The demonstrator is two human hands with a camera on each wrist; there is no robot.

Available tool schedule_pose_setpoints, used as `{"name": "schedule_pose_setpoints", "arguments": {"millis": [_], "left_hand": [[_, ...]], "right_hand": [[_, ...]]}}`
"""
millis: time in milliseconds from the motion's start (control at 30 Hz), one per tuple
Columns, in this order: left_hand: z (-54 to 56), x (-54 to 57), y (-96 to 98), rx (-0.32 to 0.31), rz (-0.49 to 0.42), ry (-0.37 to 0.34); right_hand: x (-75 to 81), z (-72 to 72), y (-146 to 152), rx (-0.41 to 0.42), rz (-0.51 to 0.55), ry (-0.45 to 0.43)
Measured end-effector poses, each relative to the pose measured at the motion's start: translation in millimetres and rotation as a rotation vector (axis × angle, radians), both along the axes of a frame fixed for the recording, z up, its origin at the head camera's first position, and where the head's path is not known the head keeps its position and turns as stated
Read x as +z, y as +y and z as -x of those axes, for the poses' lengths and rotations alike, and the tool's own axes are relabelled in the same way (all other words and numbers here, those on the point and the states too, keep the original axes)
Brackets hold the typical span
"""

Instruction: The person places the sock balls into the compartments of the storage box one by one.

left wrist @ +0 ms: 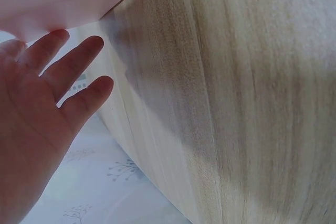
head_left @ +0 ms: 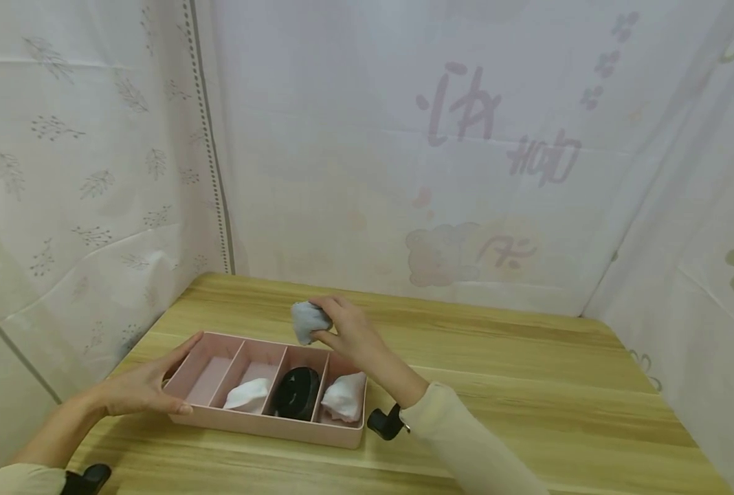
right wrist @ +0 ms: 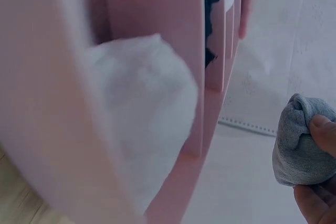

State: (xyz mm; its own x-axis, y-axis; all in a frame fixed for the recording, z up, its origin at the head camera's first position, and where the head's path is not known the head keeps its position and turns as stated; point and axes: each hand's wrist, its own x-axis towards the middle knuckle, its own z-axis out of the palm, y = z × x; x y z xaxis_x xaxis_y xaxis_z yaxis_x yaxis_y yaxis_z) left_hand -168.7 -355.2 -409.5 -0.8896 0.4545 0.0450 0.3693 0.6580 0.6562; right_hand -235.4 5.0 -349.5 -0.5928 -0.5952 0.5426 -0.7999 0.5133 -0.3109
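A pink divided box (head_left: 268, 427) lies on the wooden table, its compartments side by side. At the box's left end my left hand (head_left: 141, 385) grips it, thumb at the front corner and forefinger at the back corner; in the left wrist view the other fingers are spread beside the wall. My right hand (head_left: 351, 330) pinches a grey rolled-up sock (right wrist: 302, 148) above the back edge. A white cloth bundle (head_left: 344, 397) fills part of the rightmost compartment. Left of it sits a black bundle (head_left: 297, 393), then a smaller white bundle (head_left: 247, 394). The leftmost compartment shows bare floor.
The wood-grain table (head_left: 515, 405) stretches to the right and behind the box. Printed white curtains (head_left: 342, 137) hang along the back and both sides. A black strap mount (head_left: 385, 423) on the right wrist is close to the box's right end.
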Motion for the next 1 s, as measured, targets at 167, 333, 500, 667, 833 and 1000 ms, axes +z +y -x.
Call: {"name": "schedule_pose_setpoints", "arguments": {"millis": [167, 333, 500, 667, 833, 1000], "left_hand": [[1.0, 0.5, -1.3, 0.0, -0.01, -0.02], [0.4, 0.5, 0.2, -0.001, -0.006, -0.019], [0.0, 0.8, 0.5, -0.01, 0.0, -0.017], [0.5, 3.3, 0.6, -0.014, 0.022, -0.024], [0.0, 4.3, 1.8, -0.011, 0.027, -0.041], [-0.4, 2.7, 0.6, -0.019, 0.007, -0.043]], "right_hand": [[3.6, -2.8, -18, 0.004, -0.014, -0.028], [1.2, -6.9, -37, 0.015, -0.045, -0.049], [-2.0, -13.2, -56, 0.039, -0.076, -0.038], [-5.6, -18.0, -74, 0.062, -0.131, -0.025], [-9.5, -22.1, -85, 0.078, -0.187, 0.0], [-12.0, -27.7, -95, 0.084, -0.232, 0.03]]}}
